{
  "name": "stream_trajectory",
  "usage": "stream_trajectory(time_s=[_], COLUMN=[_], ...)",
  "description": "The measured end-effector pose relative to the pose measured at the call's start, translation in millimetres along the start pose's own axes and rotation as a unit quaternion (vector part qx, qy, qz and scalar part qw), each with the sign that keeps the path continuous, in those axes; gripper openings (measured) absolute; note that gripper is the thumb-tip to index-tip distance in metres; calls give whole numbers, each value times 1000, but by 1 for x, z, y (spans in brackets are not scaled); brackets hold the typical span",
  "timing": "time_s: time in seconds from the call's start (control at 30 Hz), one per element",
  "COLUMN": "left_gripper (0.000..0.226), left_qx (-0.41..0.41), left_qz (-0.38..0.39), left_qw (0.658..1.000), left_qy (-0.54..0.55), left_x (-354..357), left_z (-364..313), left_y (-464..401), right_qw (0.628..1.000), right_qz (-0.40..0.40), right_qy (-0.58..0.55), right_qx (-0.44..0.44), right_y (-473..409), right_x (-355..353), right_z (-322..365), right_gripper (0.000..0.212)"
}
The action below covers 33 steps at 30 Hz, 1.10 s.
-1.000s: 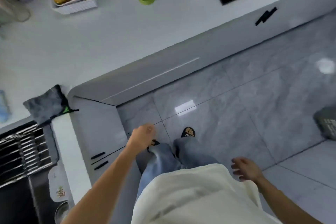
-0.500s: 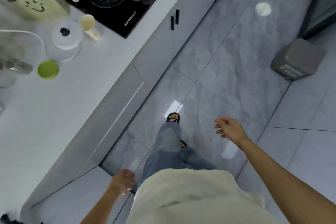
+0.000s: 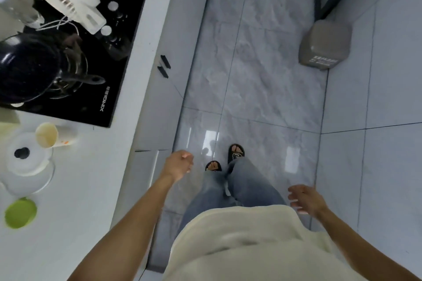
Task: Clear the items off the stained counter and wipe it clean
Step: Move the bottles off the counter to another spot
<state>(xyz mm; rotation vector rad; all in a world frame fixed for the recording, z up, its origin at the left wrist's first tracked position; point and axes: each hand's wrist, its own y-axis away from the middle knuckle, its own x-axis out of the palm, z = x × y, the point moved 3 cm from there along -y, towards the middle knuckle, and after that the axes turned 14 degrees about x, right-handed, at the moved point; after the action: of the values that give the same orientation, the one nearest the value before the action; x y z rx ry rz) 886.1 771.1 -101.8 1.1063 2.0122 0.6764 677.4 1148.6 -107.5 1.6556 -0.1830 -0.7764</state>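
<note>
1. Counter (image 3: 75, 189) — white, along the left edge of the head view — carries a green lid (image 3: 20, 213), a clear container with a white lid (image 3: 27, 162) and a cream cup (image 3: 46, 135) lying on its side.
2. Beyond them sits a black stove (image 3: 118, 57) with a dark pot (image 3: 29, 70) on it.
3. Left hand (image 3: 179, 165) hangs loosely curled and empty, just off the counter edge.
4. Right hand (image 3: 304, 199) — fingers spread, holding nothing — hovers over the grey floor (image 3: 262, 75).
5. A grey bin (image 3: 325, 44) stands well apart.

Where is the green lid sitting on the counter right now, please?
In the head view, the green lid lies at the far left on the white counter, just nearer the person than the clear container.
</note>
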Motion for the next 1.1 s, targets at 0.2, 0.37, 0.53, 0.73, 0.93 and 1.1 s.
stream_trajectory(time_s=[0.2,0.37,0.53,0.73,0.93,1.1], left_gripper=[15,15,13,16,14,14], left_qx=[49,-5,-84,-153,-194,-175], left_qz=[16,10,5,25,32,46], left_qw=[998,999,995,984,978,982], left_qy=[-39,-50,-48,-84,-77,-59], left_x=[-3,-1,-12,-26,-43,-63], left_z=[-96,-132,-139,-142,-172,-236], left_y=[-77,-113,-126,-132,-173,-243], right_qw=[993,989,998,991,984,988], right_qz=[32,48,26,23,17,8], right_qy=[-70,-99,-62,-38,-30,-12], right_qx=[91,95,-5,-127,-172,-155], right_y=[-29,-34,-38,-20,-15,-29], right_x=[-25,-65,-104,-138,-155,-165], right_z=[6,79,205,368,485,520], right_gripper=[15,11,21,21,20,21])
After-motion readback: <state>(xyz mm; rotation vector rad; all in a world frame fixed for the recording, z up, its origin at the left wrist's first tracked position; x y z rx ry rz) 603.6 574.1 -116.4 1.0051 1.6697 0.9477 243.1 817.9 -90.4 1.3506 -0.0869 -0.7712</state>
